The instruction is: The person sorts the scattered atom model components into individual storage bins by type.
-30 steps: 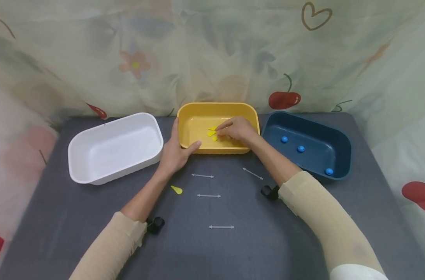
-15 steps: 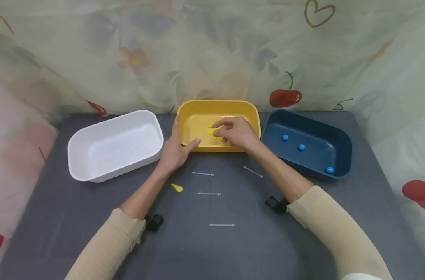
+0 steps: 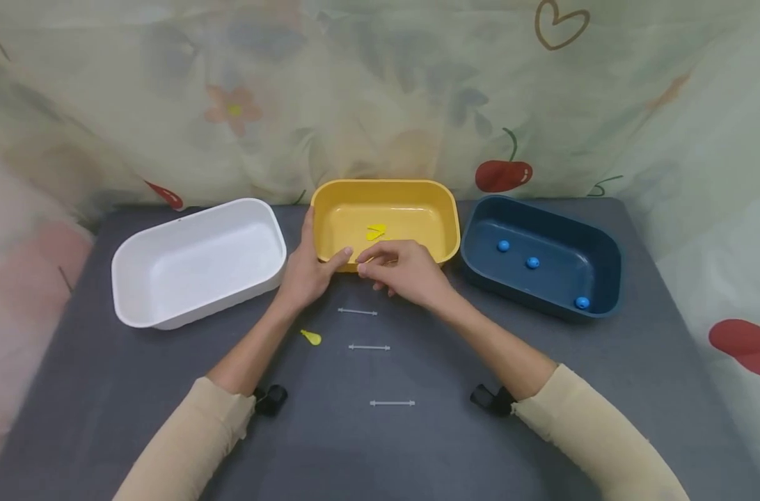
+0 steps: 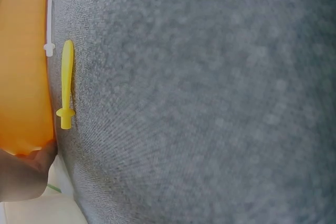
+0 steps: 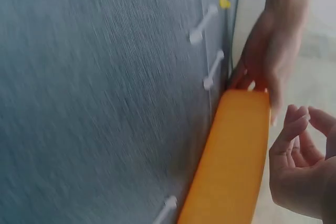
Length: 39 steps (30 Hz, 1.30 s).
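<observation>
The yellow bin (image 3: 417, 221) sits at the far middle of the surface (image 3: 330, 452), and two small yellow pieces (image 3: 374, 236) show near its centre. Half a second ago the right hand (image 3: 408, 273) was down among them; it has since drawn back over the bin's near side. For the work in hand, this suggests a pause in handling those pieces, or one being carried off. Its fingers are bent, thumb and fingertip close together, but whether anything lies between them cannot be told. The left hand (image 3: 307, 273), as before, holds the bin's near left corner, thumb along the rim.

Nearer lie a lone yellow piece (image 3: 312, 338) and three white rods (image 3: 369, 347). A fourth, visible earlier to the right, is now covered by the right forearm in the head view. The white bin (image 3: 198, 261) stands left, the blue bin (image 3: 561, 250) right with three blue balls (image 3: 533, 262).

The right hand may also hide a third yellow piece. The right wrist view is blurred; the left one cuts off the yellow bin and shows none of its inside.
</observation>
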### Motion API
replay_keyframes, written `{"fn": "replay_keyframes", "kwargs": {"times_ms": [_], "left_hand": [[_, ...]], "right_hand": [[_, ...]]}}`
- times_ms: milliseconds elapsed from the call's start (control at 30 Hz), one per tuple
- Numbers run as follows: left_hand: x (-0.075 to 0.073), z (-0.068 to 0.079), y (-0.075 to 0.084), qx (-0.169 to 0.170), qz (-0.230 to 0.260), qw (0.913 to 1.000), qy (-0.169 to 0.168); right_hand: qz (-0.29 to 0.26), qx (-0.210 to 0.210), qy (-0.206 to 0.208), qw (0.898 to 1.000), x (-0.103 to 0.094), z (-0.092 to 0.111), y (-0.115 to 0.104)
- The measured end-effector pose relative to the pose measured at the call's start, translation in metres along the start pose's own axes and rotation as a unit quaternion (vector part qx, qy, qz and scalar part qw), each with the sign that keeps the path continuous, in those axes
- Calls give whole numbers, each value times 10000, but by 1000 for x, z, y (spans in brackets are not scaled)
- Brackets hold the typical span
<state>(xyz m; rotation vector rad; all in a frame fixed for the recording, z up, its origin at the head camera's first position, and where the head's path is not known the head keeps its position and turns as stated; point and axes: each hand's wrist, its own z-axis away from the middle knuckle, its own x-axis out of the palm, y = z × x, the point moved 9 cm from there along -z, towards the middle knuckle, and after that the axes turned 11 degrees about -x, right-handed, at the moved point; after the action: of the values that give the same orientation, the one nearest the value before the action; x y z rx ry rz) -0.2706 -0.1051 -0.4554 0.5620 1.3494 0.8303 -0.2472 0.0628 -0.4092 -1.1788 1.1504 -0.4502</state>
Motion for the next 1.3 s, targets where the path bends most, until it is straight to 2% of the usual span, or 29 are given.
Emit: {"fn": "replay_keyframes", "kwargs": {"times_ms": [167,400,733,967,1300], "left_hand": [[0,2,0,21,-19,10000,-8],[0,3,2,145,34,9999,45],[0,2,0,43,-94,9999,-28],[-1,2,0,56,-71,10000,-25],[-1,3,2,102,-100,9999,21]], "right_hand": [[-123,-126,-248,9995,21,9,-3],[317,-663,-431,9964,46,14,-6],[556,-788,-916,9911,82,23,0],[680,-970,-1059,9873,100,23,-1],[1332,-1132,-965,9799,110,14,-4]]}}
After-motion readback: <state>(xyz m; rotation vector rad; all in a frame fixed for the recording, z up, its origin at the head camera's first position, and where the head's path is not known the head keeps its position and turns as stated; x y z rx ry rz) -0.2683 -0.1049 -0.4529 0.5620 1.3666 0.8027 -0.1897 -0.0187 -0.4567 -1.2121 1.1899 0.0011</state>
